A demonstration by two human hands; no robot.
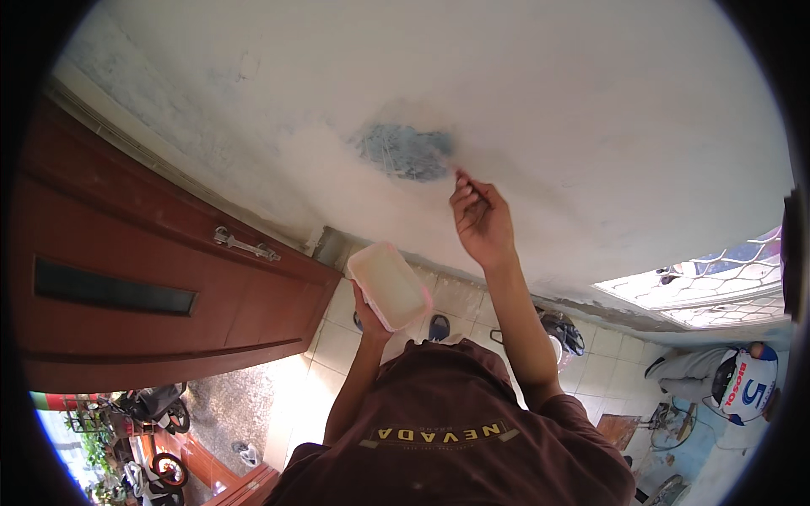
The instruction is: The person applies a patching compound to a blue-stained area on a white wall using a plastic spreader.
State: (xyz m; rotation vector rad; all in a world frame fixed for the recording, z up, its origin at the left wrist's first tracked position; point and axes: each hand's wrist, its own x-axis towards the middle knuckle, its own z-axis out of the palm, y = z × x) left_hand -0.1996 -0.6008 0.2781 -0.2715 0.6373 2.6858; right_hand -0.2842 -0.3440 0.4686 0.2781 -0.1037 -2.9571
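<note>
My left hand (369, 319) grips a rectangular plastic tub (390, 287) by its near left side. The tub is whitish inside with a pinkish rim; how full it is I cannot tell. My right hand (483, 221) is raised to the pale wall (548, 110), fingers closed around a thin, brush-like tool (460, 174). Blur and the fingers hide most of that tool. Its tip is by the lower right edge of a bare blue-grey patch (405, 153), whose surface looks rough and scratched. Whitish smears surround the patch.
A brown wooden door (152, 244) with a metal handle stands at left. Pale floor tiles (333, 344) lie below, with a dark sandal (439, 327). A white grille window (700, 278) is at right, near hanging clothes (747, 384). Motorbikes (152, 413) stand outside at lower left.
</note>
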